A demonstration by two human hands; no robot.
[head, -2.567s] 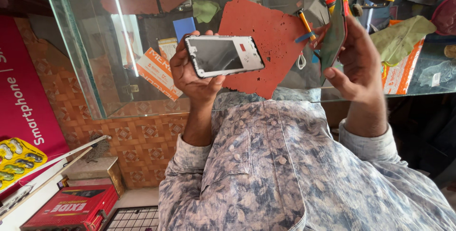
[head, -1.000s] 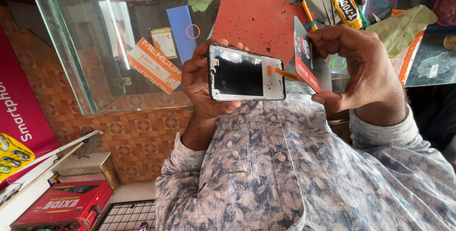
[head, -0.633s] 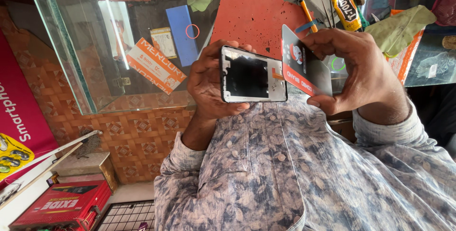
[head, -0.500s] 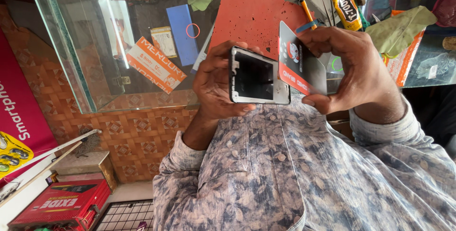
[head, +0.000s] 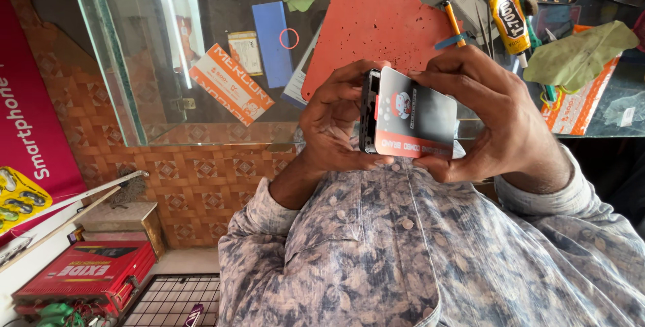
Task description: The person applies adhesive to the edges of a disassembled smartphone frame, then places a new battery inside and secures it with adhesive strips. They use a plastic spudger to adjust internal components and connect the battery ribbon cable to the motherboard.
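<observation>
A glass-topped bench [head: 134, 65] carries a ragged red mat [head: 376, 24] near its front edge. Right of the mat lie an orange-handled tool [head: 452, 21], a yellow glue tube [head: 509, 11] and a crumpled green cloth [head: 578, 51] — the cloth partly over an orange-and-white packet [head: 571, 108].

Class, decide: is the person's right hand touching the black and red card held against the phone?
Touching. The head view shows the right hand with its fingers curled over the card's top edge and its thumb under the bottom edge.

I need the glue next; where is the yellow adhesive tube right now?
In the head view the yellow adhesive tube lies on the glass counter at upper right, between the red mat and the green cloth.
</observation>
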